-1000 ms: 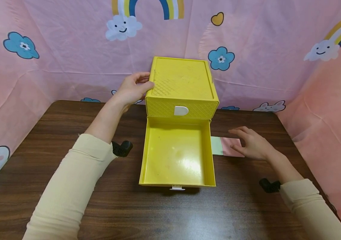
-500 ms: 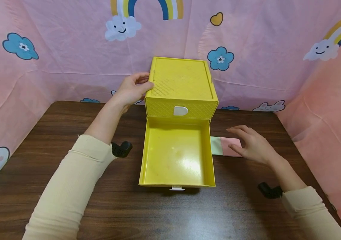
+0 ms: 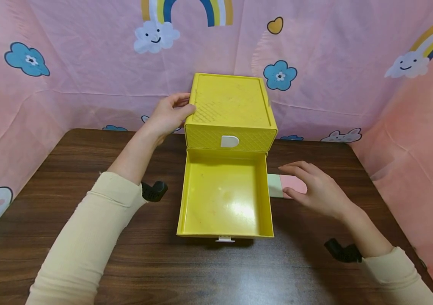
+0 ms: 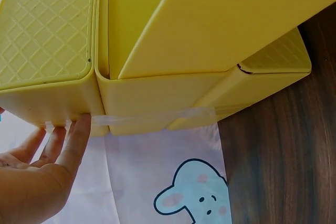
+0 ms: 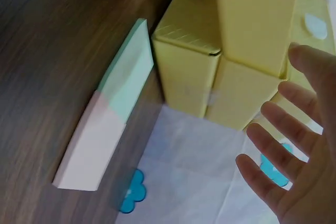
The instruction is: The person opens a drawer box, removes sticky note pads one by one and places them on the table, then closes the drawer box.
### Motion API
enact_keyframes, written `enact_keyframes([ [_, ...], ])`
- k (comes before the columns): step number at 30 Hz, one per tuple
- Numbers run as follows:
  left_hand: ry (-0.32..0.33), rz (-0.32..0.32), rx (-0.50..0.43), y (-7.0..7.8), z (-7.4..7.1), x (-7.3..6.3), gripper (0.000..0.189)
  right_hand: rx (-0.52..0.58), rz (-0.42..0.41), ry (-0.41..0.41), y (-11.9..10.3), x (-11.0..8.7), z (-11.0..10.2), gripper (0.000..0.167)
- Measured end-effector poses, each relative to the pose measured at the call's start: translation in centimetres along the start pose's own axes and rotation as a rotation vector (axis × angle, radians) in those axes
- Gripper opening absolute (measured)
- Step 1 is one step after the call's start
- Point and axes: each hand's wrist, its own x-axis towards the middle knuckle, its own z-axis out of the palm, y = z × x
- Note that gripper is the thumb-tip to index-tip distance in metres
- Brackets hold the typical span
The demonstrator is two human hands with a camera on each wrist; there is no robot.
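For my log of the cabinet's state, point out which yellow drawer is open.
The middle drawer of the three: it is pulled far out, while the top drawer above and the bottom drawer below are shut.

Bright pics w/ glare on drawer (image 3: 220, 186) & tabletop (image 3: 246, 275), R wrist view slightly soft.

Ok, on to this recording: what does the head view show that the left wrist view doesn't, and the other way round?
Only the head view shows the right grip, the green-and-pink slab near it and the rainbows.

Only the left wrist view shows the clear tape along the box's side and the lowest tier.

Both show the left grip touching the box, the open drawer, the table and the printed cloth.
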Motion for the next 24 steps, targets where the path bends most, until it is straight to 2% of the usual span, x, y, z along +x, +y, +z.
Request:
enact_keyframes([
  [5,-0.003,0.000,0.002,0.0,0.0,0.1,0.055,-0.012,-0.050,0.019,-0.9,0.1,-0.4,0.049],
  [15,-0.011,0.008,0.006,0.2,0.1,-0.1,0.055,-0.026,-0.091,0.037,-2.7,0.3,-1.2,0.050],
  [24,-0.014,0.002,0.009,0.1,0.0,0.0,0.055,-0.029,-0.184,0.068,-4.7,0.7,-1.6,0.046],
])
